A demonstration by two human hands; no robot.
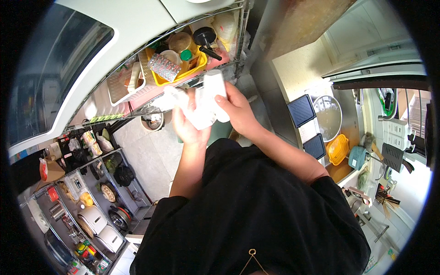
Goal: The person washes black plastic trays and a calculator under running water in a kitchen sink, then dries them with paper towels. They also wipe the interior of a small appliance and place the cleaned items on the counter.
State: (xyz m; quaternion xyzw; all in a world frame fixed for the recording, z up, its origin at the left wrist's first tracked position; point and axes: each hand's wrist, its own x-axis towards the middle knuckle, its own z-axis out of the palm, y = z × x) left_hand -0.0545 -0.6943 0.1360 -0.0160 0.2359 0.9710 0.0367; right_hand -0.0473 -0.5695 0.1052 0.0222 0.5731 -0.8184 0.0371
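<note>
My right hand [239, 111] grips a white, smooth, elongated container [213, 84], its thumb lying along the side. My left hand [192, 132] is cupped around a white object [200, 118], which glare washes out so that I cannot tell its kind. Both white things are close together in front of my chest and seem to touch or overlap. Just beyond them on a wire shelf is a yellow basket [202, 69] filled with plastic containers, a blister-like silver sheet [165, 67] and a black-handled utensil [210, 53].
A white perforated basket [115, 98] stands left on the wire rack [237, 48], below a white appliance [137, 20]. On the floor is a lined bin [147, 128]. Right, a glass lid [327, 118] and yellow colander [337, 149] lie by the sink. A shelving unit [77, 172] holds cookware.
</note>
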